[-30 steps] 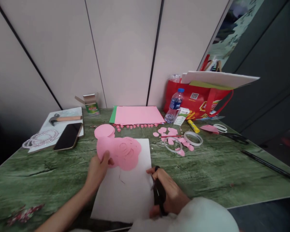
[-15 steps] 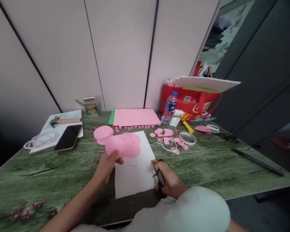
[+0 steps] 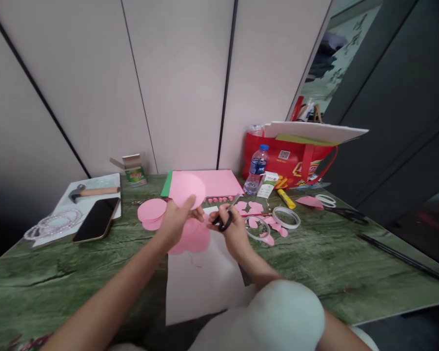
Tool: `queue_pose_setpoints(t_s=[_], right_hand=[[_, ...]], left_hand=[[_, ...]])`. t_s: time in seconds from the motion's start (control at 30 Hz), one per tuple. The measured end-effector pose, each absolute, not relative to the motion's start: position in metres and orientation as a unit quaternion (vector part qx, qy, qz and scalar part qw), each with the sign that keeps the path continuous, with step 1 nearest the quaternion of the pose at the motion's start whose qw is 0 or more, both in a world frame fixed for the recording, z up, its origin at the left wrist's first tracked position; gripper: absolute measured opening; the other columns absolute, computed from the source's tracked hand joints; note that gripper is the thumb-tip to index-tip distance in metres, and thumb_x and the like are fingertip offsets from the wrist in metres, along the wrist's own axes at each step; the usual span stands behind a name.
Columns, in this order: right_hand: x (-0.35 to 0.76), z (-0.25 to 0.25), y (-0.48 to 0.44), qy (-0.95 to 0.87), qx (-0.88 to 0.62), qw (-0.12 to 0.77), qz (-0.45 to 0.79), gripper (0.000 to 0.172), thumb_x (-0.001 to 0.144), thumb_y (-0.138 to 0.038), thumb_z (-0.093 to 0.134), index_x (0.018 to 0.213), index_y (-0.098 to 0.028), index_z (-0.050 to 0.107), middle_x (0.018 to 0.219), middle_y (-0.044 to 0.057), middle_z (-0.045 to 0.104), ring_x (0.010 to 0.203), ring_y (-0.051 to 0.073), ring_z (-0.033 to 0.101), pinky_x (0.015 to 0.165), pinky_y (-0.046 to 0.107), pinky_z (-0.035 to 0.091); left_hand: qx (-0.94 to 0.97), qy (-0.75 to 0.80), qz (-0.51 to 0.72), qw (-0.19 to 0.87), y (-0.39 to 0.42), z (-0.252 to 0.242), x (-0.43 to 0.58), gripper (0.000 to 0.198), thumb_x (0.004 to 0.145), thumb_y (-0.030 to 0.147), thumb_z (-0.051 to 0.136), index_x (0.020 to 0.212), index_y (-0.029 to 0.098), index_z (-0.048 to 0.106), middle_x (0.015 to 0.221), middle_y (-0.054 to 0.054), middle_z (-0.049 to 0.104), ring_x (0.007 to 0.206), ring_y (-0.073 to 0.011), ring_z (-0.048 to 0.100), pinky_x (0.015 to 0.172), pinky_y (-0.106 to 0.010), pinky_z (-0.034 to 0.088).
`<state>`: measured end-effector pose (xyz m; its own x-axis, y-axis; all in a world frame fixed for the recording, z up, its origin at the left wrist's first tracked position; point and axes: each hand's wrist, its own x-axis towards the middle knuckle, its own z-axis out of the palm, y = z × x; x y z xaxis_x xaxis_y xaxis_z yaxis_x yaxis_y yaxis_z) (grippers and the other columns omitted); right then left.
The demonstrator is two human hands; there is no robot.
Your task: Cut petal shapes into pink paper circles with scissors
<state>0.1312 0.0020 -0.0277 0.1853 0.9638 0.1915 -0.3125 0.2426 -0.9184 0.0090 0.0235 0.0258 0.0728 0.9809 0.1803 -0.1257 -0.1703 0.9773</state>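
Observation:
Between the thumb and fingers of my left hand (image 3: 177,222) is a round pink paper disc (image 3: 190,187), tilted up above the table. My right hand (image 3: 234,226) grips dark-handled scissors (image 3: 225,222) by their loops, blades pointing up and away. The fingertips of both hands are close together near the disc's lower edge; whether they touch is unclear. Beneath them, pink paper discs (image 3: 193,239) overlap on a white sheet (image 3: 201,287). To the left lies a small stack of pink discs (image 3: 151,212). Small pink cut pieces (image 3: 256,207) are scattered to the right.
Tape rolls (image 3: 286,218), a glue stick (image 3: 286,198), a water bottle (image 3: 256,170) and a red bag (image 3: 278,151) stand or lie on the right. Pink sheets (image 3: 223,181) lie at the back. A phone (image 3: 97,219), hammer (image 3: 98,191) and bead strand (image 3: 54,224) are left.
My left hand has raised the disc away from the white sheet. My right hand has brought the scissors up and leftward from the sheet's right edge to beside my left hand. The view has shifted slightly.

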Motion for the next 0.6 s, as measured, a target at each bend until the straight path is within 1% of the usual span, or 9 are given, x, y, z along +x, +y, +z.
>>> queue_pose_setpoints(t_s=[0.07, 0.13, 0.23, 0.33, 0.4, 0.5, 0.6], right_hand=[[0.117, -0.034, 0.007, -0.403, -0.378, 0.673, 0.492, 0.021, 0.077, -0.041, 0.048, 0.076, -0.02, 0.043, 0.065, -0.003, 0.054, 0.059, 0.012, 0.054, 0.054, 0.026, 0.048], [0.11, -0.04, 0.007, -0.385, -0.375, 0.681, 0.497, 0.019, 0.076, -0.039, 0.05, 0.076, -0.021, 0.044, 0.062, -0.004, 0.051, 0.056, 0.01, 0.052, 0.05, 0.022, 0.046], [0.11, -0.047, 0.005, -0.37, -0.376, 0.679, 0.511, 0.017, 0.075, -0.035, 0.053, 0.075, -0.02, 0.045, 0.058, -0.005, 0.05, 0.051, 0.009, 0.05, 0.047, 0.02, 0.043], [0.113, -0.054, 0.006, -0.372, -0.372, 0.665, 0.53, 0.016, 0.073, -0.032, 0.056, 0.075, -0.019, 0.046, 0.054, -0.005, 0.05, 0.049, 0.009, 0.049, 0.046, 0.019, 0.041], [0.112, -0.06, 0.008, -0.376, -0.372, 0.652, 0.544, 0.016, 0.073, -0.03, 0.057, 0.078, -0.019, 0.046, 0.052, -0.005, 0.05, 0.049, 0.009, 0.049, 0.048, 0.019, 0.041], [0.108, -0.064, 0.009, -0.379, -0.378, 0.623, 0.571, 0.015, 0.075, -0.031, 0.055, 0.08, -0.02, 0.046, 0.056, -0.004, 0.052, 0.051, 0.01, 0.049, 0.051, 0.021, 0.042], [0.116, -0.059, 0.005, -0.392, -0.363, 0.571, 0.624, 0.018, 0.074, -0.034, 0.056, 0.079, -0.02, 0.046, 0.062, -0.002, 0.054, 0.052, 0.011, 0.052, 0.052, 0.024, 0.045]], left_hand=[[0.525, 0.388, 0.544, 0.527, 0.018, 0.004, 0.013, 0.022, 0.071, 0.028, 0.051, 0.058, 0.011, 0.056, 0.043, 0.0, 0.051, 0.035, -0.0097, 0.045, 0.042, -0.025, 0.041], [0.506, 0.387, 0.549, 0.542, 0.017, -0.015, 0.011, 0.023, 0.073, 0.03, 0.049, 0.06, 0.012, 0.054, 0.043, 0.003, 0.048, 0.031, -0.0061, 0.038, 0.037, -0.021, 0.035], [0.484, 0.395, 0.542, 0.562, 0.021, -0.039, 0.007, 0.032, 0.075, 0.035, 0.047, 0.053, 0.013, 0.051, 0.043, 0.001, 0.048, 0.03, -0.0053, 0.036, 0.034, -0.02, 0.028], [0.47, 0.433, 0.494, 0.589, 0.023, -0.056, 0.005, 0.04, 0.076, 0.04, 0.045, 0.045, 0.015, 0.051, 0.032, 0.002, 0.039, 0.027, -0.0055, 0.031, 0.033, -0.022, 0.021], [0.464, 0.451, 0.475, 0.595, 0.023, -0.061, 0.003, 0.042, 0.076, 0.042, 0.045, 0.043, 0.016, 0.051, 0.031, 0.002, 0.039, 0.027, -0.0064, 0.03, 0.033, -0.023, 0.017], [0.483, 0.464, 0.457, 0.586, 0.024, -0.055, -0.003, 0.041, 0.076, 0.043, 0.045, 0.045, 0.018, 0.052, 0.031, 0.002, 0.038, 0.028, -0.0085, 0.03, 0.035, -0.025, 0.019], [0.515, 0.482, 0.429, 0.565, 0.026, -0.038, -0.013, 0.038, 0.077, 0.042, 0.042, 0.05, 0.019, 0.053, 0.03, 0.003, 0.039, 0.027, -0.0097, 0.032, 0.035, -0.025, 0.023]])
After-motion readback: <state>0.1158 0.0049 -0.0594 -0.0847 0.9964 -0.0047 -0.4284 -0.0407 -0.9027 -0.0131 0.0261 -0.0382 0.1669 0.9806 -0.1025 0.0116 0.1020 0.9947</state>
